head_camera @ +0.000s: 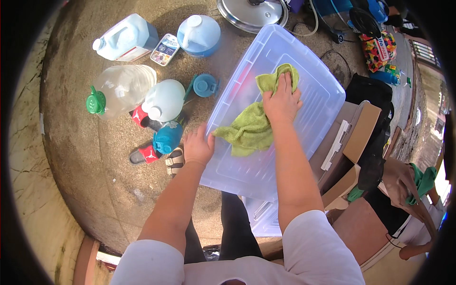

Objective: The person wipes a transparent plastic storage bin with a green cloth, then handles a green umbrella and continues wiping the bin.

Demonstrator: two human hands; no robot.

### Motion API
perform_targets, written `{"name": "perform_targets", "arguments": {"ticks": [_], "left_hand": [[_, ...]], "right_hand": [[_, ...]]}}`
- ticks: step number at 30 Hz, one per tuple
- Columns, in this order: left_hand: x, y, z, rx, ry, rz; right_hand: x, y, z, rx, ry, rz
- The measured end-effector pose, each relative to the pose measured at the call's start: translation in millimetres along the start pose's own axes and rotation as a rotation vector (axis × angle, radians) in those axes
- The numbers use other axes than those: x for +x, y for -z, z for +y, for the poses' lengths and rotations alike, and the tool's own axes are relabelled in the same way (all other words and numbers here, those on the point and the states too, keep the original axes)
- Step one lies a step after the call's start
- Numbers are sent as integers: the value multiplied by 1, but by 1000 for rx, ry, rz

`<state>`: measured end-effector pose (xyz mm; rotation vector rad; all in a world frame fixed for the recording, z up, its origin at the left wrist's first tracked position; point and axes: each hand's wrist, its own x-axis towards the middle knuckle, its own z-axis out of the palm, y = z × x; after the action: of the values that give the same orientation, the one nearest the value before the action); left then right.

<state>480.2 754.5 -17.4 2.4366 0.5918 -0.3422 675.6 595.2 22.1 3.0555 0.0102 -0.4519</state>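
A translucent plastic bin lid lies tilted before me, raised off the ground. My left hand holds its left edge, fingers on the rim and thumb near a corner of the cloth. A green towel-like cloth is spread over the lid's middle. My right hand presses the upper part of this cloth flat against the lid, fingers pointing away from me. Part of another clear plastic container shows beneath the lid, near my legs.
Left on the concrete stand jugs of bluish liquid, a large clear bottle, blue tumblers and slides. A steel pan with lid is at the top. An open cardboard box and a black bag lie right; another person is lower right.
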Motion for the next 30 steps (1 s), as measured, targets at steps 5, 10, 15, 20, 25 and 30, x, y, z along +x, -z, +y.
{"name": "perform_targets", "arguments": {"ticks": [5, 10, 15, 20, 25, 30], "left_hand": [[2, -1, 10, -11, -20, -7], [2, -4, 6, -75, 12, -6], [2, -5, 4, -193, 34, -27], [0, -4, -1, -190, 7, 18], [1, 2, -6, -186, 9, 33], [7, -5, 8, -311, -41, 58]], "right_hand": [[18, 0, 14, -1, 56, 32], [-61, -30, 19, 236, 246, 101], [-273, -70, 24, 553, 549, -126], [-222, -13, 15, 966, 656, -291], [-22, 16, 20, 897, 547, 293], [87, 9, 11, 218, 156, 255]]}}
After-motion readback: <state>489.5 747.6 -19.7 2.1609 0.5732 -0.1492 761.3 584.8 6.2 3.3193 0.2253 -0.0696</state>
